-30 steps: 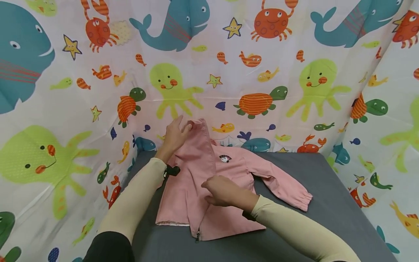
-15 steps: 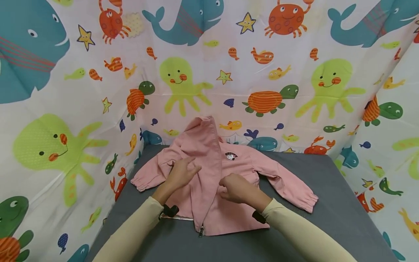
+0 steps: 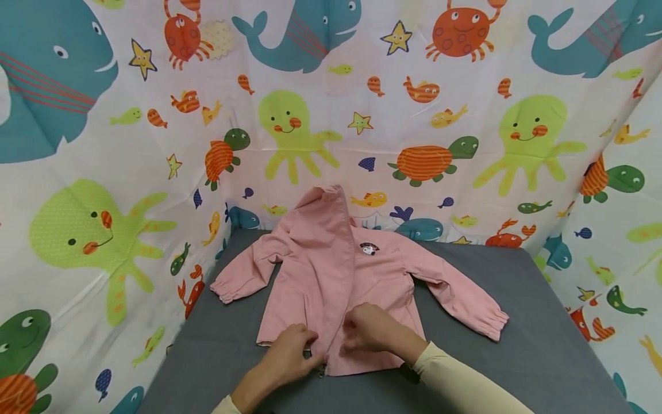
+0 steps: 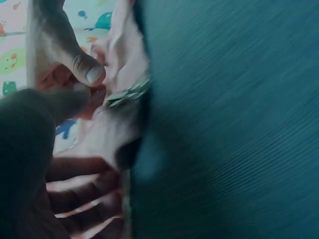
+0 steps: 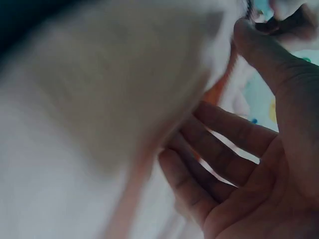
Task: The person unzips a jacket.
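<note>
A pink hooded zip jacket (image 3: 320, 259) lies spread in the head view, its hood (image 3: 322, 201) at the far end and both sleeves out to the sides. My left hand (image 3: 289, 356) is at the lower hem beside the zipper pull (image 3: 323, 372), thumb and fingers apart. My right hand (image 3: 380, 332) is over the lower front, to the right of the zipper, fingers loosely bent. In the blurred left wrist view, my left fingers (image 4: 87, 199) are by the hem. The right wrist view has my right fingers (image 5: 219, 154) spaced and bent, with the thumb near dark zipper teeth.
The jacket rests on a dark grey table (image 3: 465, 374). A white curtain (image 3: 310, 149) printed with sea animals stands behind it and along both sides. Next to the zipper on the chest is a small printed badge (image 3: 369, 248).
My left hand has left the hood and come down to the hem beside the zipper. My right hand has moved slightly lower and right. The jacket's left sleeve has come into full view.
</note>
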Motion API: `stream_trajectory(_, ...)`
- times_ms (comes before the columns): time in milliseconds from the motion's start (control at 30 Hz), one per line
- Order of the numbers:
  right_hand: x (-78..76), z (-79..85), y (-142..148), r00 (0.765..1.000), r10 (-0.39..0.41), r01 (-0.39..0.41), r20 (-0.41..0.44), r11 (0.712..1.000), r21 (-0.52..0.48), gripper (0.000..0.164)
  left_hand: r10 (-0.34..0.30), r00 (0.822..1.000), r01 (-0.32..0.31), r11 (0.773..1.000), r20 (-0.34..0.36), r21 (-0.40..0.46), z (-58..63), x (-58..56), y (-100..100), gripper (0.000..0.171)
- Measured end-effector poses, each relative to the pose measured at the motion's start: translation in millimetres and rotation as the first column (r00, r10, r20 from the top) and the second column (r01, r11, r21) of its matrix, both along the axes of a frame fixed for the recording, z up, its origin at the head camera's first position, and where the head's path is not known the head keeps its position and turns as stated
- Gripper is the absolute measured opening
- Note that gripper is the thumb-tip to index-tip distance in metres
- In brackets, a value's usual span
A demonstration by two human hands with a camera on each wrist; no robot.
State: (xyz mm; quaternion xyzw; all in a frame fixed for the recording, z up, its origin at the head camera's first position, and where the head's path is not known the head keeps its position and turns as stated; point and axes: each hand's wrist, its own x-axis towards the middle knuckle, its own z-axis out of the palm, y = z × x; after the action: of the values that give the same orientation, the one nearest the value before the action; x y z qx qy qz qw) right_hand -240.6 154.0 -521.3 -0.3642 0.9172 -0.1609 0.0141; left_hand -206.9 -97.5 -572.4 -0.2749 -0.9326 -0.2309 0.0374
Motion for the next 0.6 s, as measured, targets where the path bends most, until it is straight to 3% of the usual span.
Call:
stream_trajectory(100,6.1,-14.7,-3.3,0.999,0.016,-0.015,-0.050,1.000,0.019,0.041,-0.031,0.999,0.031,0.999,-0.031,-0.027,-9.4,14.9,1.1,0.056)
stream_trajectory(167,9.0,-22.8,-5.7,0.996,0.006,-0.004,-0.090,1.000,0.021,0.041,-0.040,0.997,0.039,0.999,-0.064,-0.021,-14.2,21.2,2.5,0.061)
stream_trajectory(367,10.1,-33.5,-9.7,0.994,-0.025,0.017,-0.102,0.997,-0.079,0.025,-0.026,0.989,0.042,0.993,-0.143,0.112,-23.5,26.0,9.8,0.029)
stream_trajectory(467,6.8,-34.1,-7.5,0.997,-0.001,-0.011,-0.077,0.989,-0.151,0.030,-0.028,0.992,0.050,0.983,-0.125,0.174,-24.5,23.9,14.6,0.022)
stream_trajectory(600,0.6,-31.1,0.7,0.999,0.040,-0.032,0.023,0.962,-0.272,0.022,-0.055,0.996,0.067,0.975,-0.065,0.213,-20.3,17.7,19.4,0.016)
